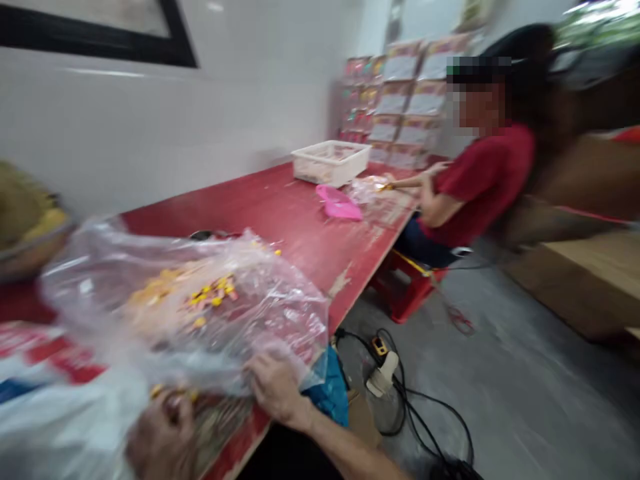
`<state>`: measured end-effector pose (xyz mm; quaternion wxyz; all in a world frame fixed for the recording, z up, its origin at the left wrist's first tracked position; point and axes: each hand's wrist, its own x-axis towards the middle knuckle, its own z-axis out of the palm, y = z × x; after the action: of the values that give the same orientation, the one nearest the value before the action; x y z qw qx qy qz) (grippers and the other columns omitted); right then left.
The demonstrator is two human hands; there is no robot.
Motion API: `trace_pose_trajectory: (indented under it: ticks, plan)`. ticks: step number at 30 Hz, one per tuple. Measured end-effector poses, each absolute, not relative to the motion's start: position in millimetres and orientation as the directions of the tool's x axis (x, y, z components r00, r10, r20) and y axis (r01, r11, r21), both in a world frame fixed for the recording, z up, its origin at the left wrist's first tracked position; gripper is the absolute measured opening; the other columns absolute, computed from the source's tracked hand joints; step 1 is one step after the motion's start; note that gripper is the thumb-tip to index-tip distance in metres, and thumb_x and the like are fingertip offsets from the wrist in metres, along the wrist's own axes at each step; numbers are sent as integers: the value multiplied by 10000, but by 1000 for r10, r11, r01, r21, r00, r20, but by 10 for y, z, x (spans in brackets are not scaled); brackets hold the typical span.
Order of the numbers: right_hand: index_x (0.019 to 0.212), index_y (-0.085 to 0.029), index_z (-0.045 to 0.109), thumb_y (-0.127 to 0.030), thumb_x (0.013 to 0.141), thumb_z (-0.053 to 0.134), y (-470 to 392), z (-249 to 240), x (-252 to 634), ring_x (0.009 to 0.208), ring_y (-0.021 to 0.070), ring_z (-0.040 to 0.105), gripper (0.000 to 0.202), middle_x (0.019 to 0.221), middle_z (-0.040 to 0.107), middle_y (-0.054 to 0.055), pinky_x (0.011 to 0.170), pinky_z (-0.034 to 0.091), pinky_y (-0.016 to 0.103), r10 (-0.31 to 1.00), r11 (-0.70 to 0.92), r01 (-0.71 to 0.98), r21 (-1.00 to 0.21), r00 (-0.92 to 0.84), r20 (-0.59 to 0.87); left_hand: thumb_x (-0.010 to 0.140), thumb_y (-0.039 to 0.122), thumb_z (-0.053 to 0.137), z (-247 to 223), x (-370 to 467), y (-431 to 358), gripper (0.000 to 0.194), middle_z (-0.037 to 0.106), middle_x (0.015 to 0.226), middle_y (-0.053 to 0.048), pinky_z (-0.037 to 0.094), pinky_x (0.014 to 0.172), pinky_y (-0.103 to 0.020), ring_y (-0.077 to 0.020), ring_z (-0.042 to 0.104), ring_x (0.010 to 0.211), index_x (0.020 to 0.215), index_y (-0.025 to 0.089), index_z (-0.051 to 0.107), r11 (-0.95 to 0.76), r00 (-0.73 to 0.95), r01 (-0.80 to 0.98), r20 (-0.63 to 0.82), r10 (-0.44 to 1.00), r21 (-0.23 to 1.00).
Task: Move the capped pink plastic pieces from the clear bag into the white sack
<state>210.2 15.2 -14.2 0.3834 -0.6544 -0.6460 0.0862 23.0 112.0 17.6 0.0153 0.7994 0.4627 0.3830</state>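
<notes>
In the head view, which is blurred, a red bench (225,207) runs from the lower left toward the far wall. On its near end lies a large transparent plastic bag (285,300), its right side slightly over the front edge. Small yellow pieces (213,291) and a paler orange heap (155,287) show at the bag's middle; whether all lie inside it, I cannot tell.

The right hand (277,387) rests on the bag's near margin at the front edge, fingers bent and close together; pinching or merely pressing cannot be told. The left hand (163,433) is curled near the bench's near corner, thumb toward the fingers, with yellowish bits just beside the fingertips; whether it grips something is too blurred to say. A white sack (65,420) lies beside it.

Farther along, a white plastic basket (333,167) stands toward the wall-side edge, with a pink tray (340,203) nearer the front edge, by a co-worker in a red shirt (485,180).

The likeliest trouble, I judge, is spillage: a tug by the right hand could drag the slick film over the front edge and tip pieces onto the floor, among the black cables (400,393). A sleeve of loose film could also snag the forearm.
</notes>
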Motion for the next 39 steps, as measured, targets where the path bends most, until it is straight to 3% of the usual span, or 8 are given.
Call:
trace_pose_trajectory:
  ticks: [6,13,17,23,27,32,36,39]
  plan:
    - [1135,-225,663,-63,980,463,113,-87,2138,976,181,694,300,1071,714,52,840,550,283,899,191,660,-726,180,400,1031,332,542,63,108,878,187,719,966,-82,534,842,-368,-235,679,877,1112,203,650,-494,98,796,732,675,349]
    - [1171,-224,696,-179,1026,457,150,183,2258,951,185,703,283,1043,746,50,865,557,300,870,227,589,-776,235,433,1032,333,518,71,134,836,190,720,970,-77,526,797,-336,-225,689,874,1099,204,641,-474,52,744,667,744,471]
    - [1142,-211,711,-249,1063,436,732,481,2438,965,202,696,288,1054,743,73,883,546,317,866,233,647,-726,202,457,1044,323,519,57,135,819,178,727,981,-66,512,735,-310,-205,697,856,1107,204,634,-463,12,731,670,742,500]
    - [1157,-180,711,-233,1047,521,1909,527,2375,1062,238,675,226,1225,718,142,903,522,335,962,-21,860,-510,157,225,1043,216,537,88,145,782,166,752,1007,-64,539,829,-297,-188,724,906,1169,194,643,-507,33,755,749,662,415]
    - [1166,-171,715,-243,1036,568,2221,394,2312,996,243,673,209,1242,714,163,857,515,343,971,-66,860,-506,172,164,1058,187,515,80,178,780,169,754,1036,-77,546,866,-294,-193,729,969,1162,192,648,-513,62,769,755,653,381]
    - [1192,-176,717,-355,1064,557,1901,531,2456,938,214,658,272,1169,723,122,843,505,328,958,-56,833,-550,200,206,1063,213,509,34,186,786,199,751,1069,-85,556,872,-300,-197,727,983,1198,193,654,-465,-1,749,702,712,473]
    - [1216,-207,720,-446,1090,526,1058,700,2346,786,154,619,333,1044,721,55,768,502,284,902,183,702,-688,158,402,1083,266,470,15,179,802,252,753,1071,-96,558,907,-310,-211,723,1020,1215,194,673,-478,41,731,668,743,487]
    - [1211,-225,728,-406,1090,551,403,634,2073,771,141,624,280,1060,731,46,732,514,264,910,278,604,-747,84,406,1096,332,453,10,165,808,287,755,1084,-92,558,904,-303,-207,719,1020,1217,200,678,-467,34,690,621,783,552]
